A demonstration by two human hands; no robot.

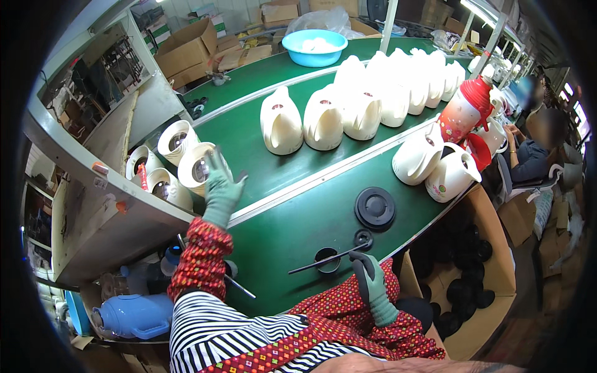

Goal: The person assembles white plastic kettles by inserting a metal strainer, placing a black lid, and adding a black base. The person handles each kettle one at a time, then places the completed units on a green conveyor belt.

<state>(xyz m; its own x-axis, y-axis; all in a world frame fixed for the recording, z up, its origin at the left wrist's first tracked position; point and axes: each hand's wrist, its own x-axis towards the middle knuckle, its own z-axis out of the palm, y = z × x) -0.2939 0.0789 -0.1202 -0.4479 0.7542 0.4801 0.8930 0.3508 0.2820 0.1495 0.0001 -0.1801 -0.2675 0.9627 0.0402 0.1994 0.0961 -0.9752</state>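
My left hand (222,191), in a grey-green glove, has its fingers spread at the side of a cream jug body (198,166). It grips nothing; whether it touches the body I cannot tell. Three similar open-ended bodies stand around that one, one with a red strip (142,176). On the right, my gloved right hand (374,286) is closed, its fingertips at one end of a thin black rod (305,269). The rod crosses over a small black cup (328,261). Close by lie a small black ring (363,239) and a large round black lid (375,208).
Cream jugs (282,122) line the green belt (249,205). Two more jugs (453,177) and a red thermos (463,109) stand at right. A box (497,248) holds black parts. Behind is a blue basin (314,50); blue jugs (134,316) lie lower left. A person (528,152) sits far right.
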